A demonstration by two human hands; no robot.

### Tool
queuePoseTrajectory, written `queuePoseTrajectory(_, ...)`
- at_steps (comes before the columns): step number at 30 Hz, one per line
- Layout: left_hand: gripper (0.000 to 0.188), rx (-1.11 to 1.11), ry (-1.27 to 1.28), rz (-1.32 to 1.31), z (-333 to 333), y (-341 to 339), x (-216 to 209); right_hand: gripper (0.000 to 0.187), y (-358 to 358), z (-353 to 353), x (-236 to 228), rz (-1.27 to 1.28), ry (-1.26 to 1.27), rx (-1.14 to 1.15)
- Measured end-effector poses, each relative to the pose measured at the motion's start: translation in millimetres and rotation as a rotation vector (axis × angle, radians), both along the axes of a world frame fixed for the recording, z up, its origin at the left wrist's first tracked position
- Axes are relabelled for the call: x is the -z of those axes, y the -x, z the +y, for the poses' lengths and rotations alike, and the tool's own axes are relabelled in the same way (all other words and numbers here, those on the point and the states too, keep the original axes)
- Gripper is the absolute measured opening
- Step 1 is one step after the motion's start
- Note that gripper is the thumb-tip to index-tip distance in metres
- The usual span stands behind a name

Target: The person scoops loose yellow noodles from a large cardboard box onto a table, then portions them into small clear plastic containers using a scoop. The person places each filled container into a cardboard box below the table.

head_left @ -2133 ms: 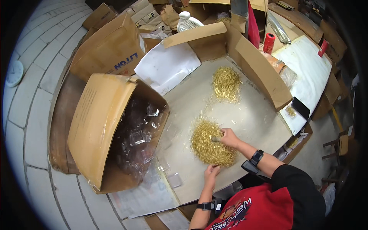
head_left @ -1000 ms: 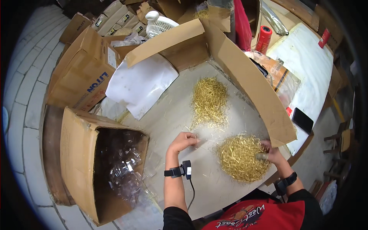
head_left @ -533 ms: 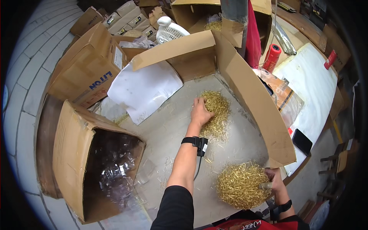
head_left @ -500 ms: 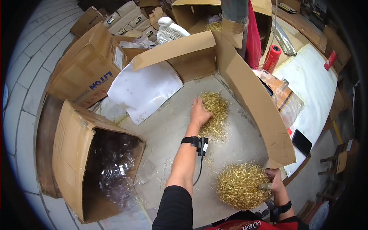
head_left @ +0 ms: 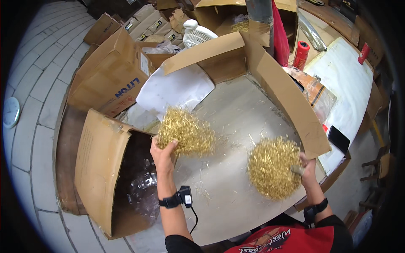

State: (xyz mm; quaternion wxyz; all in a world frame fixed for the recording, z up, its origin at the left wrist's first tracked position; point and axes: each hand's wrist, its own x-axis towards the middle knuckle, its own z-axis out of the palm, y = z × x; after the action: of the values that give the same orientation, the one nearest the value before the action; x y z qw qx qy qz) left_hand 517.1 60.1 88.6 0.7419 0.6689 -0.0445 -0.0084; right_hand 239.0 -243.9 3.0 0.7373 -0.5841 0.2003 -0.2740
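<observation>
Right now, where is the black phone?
In the head view the black phone lies at the right, on the white sheet just beyond the tall cardboard wall, up and right of the right hand holding a golden shred bundle.

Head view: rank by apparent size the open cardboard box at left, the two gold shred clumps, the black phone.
1. Open cardboard box, by far the largest.
2-3. Gold clump at the right hand and gold clump in the left hand: too alike to rank, and the fisheye bends sizes.
4. Black phone, smallest.
</observation>
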Motion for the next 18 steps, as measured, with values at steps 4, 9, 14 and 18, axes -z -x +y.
queuePoseTrajectory(4, 0.035, -0.085, -0.072, 0.011, 45.4, 50.9, -11.8, 0.04, -60.0, 12.5, -11.7, 0.095, 0.111, 0.06)
queuePoseTrajectory(9, 0.036, -0.255, -0.078, -0.05, 94.5, 114.2, -8.9, 0.039, -141.1, 48.8, -7.4, 0.034, 0.223, 0.229)
queuePoseTrajectory(14, 0.04, -0.378, 0.087, 0.013, 109.0, 158.8, 8.0, 0.058, -233.4, 25.7, 23.5, 0.147, 0.244, 0.269)
queuePoseTrajectory(18, 0.043, -0.494, 0.151, 0.082, 71.0, 161.9, 46.8, 0.053, -284.1, -26.4, 61.6, 0.444, 0.601, 0.127)
